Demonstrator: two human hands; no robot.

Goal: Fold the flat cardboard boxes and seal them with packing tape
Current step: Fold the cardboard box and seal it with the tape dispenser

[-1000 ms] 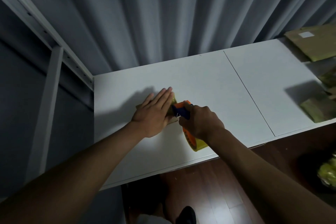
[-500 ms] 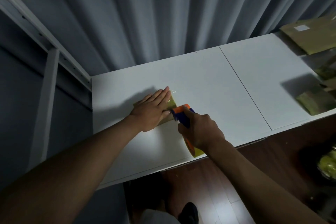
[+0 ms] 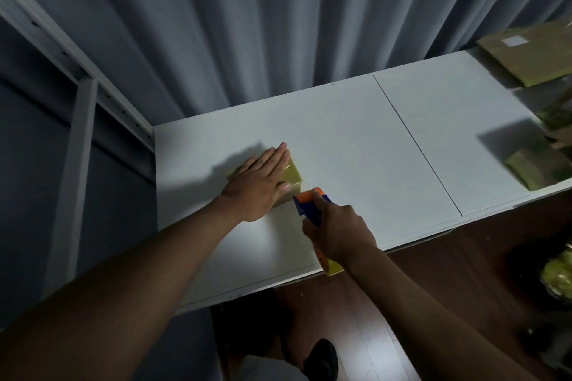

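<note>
Your left hand [image 3: 258, 185] lies flat on the small box [image 3: 291, 175], with its fingers [image 3: 275, 158] straight and pressing down. The box sits on the white worktop [image 3: 340, 139], near the left end and close to you. Your right hand [image 3: 335, 230] is curled tight around the tape holder [image 3: 311, 204], the blue and orange one. Its jagged orange edge is just beside the near corner of the box, close to your left thumb. The yellow tape roll [image 3: 332, 266] pokes out under your wrist, past the worktop's edge. It looks like you are at the end of a strip, about to cut it. Here is what could go wrong. If you lift your left hand too soon, the little box may slide or tip when you tug, because it looks light. If you pull the tape off to one side, it may wrinkle or stick crooked, and the flaps may not stay shut. The jagged edge is close to your thumb, so a fast twist could scratch it. You cannot see much of the tape on the box under your hand, so I cannot tell if it lies smooth. More cardboard pieces [image 3: 532, 56] wait far off at the right end.
</note>
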